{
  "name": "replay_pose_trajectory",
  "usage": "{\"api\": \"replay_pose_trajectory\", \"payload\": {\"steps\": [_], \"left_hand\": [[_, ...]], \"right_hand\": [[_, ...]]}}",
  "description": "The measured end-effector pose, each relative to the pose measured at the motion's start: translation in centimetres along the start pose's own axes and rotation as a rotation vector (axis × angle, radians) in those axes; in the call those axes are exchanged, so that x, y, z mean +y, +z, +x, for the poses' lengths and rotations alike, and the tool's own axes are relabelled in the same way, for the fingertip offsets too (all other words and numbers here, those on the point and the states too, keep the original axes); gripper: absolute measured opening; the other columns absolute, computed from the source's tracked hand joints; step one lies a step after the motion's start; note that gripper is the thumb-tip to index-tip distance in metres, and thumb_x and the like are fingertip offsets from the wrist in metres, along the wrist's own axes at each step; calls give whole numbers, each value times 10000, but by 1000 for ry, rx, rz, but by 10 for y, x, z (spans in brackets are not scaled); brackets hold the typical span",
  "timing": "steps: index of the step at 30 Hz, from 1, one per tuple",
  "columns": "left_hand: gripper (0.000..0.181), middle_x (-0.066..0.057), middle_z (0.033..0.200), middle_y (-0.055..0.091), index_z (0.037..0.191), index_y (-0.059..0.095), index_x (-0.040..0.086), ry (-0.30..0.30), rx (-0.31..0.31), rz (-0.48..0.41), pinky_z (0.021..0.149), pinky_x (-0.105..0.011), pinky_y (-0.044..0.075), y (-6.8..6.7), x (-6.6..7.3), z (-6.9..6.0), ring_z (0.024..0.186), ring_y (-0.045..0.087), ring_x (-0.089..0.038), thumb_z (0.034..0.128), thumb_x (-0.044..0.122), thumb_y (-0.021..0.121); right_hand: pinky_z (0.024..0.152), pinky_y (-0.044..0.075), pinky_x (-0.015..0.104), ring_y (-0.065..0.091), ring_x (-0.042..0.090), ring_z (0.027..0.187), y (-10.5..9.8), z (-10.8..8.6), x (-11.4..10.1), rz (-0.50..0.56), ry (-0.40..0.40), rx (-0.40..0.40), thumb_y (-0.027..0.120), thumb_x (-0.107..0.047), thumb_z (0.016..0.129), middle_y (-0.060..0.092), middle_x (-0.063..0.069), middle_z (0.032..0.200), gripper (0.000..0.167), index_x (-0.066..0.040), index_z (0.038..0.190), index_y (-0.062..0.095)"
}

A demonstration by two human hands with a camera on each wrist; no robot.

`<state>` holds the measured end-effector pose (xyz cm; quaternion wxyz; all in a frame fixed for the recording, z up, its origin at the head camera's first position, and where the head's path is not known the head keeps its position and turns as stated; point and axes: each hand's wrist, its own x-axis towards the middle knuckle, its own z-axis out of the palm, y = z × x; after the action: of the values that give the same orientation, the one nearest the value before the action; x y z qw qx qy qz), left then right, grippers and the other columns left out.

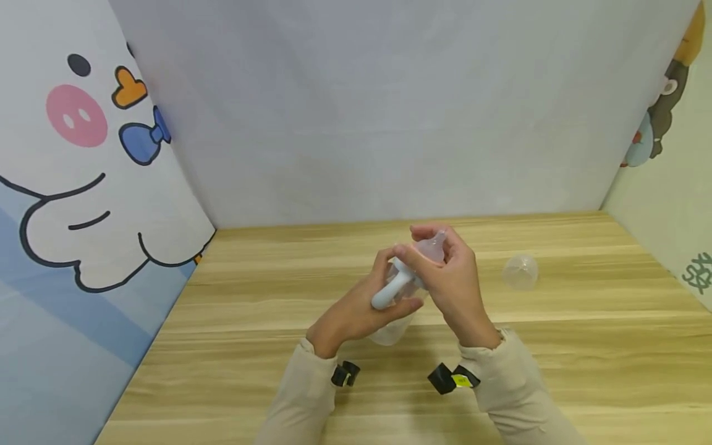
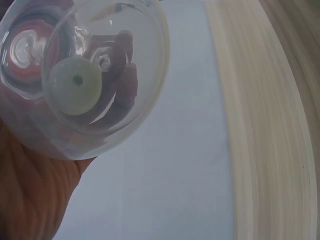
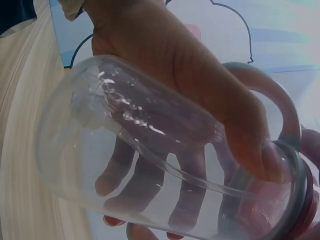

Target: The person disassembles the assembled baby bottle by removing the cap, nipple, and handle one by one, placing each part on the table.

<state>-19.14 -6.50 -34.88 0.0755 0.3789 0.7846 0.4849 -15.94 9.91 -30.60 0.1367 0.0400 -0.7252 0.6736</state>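
A clear baby bottle (image 1: 389,334) is tilted above the table, its teat (image 1: 432,247) pointing up and to the right. My left hand (image 1: 353,309) grips the bottle's body; in the right wrist view its fingers show through the transparent wall. Around the collar below the teat, my right hand (image 1: 456,287) holds on with thumb and fingers. A pale handle (image 1: 391,293) sticks out from the collar between the hands. Inside the bottle runs a straw (image 3: 172,172), and a whitish round weight (image 2: 75,90) shows through the base in the left wrist view.
On the wooden table (image 1: 233,346), right of the hands, lies a clear dome-shaped cap (image 1: 520,272). A pale backdrop (image 1: 378,123) closes off the far edge, with cartoon-printed sheets (image 1: 67,161) at the sides. Each wrist wears a black strap (image 1: 345,374).
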Motion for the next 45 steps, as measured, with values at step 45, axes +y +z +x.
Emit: {"api": "replay_pose_trajectory", "payload": {"steps": [45], "left_hand": [[815, -40, 1343, 581, 1484, 188, 213, 76, 102, -34, 977, -300, 505, -12, -1, 17, 1119, 611, -114, 909, 177, 764]], "right_hand": [[766, 549, 305, 645, 197, 896, 13, 29, -6, -35, -17, 16, 775, -141, 880, 677, 17, 994, 189, -88, 1032, 675]]}}
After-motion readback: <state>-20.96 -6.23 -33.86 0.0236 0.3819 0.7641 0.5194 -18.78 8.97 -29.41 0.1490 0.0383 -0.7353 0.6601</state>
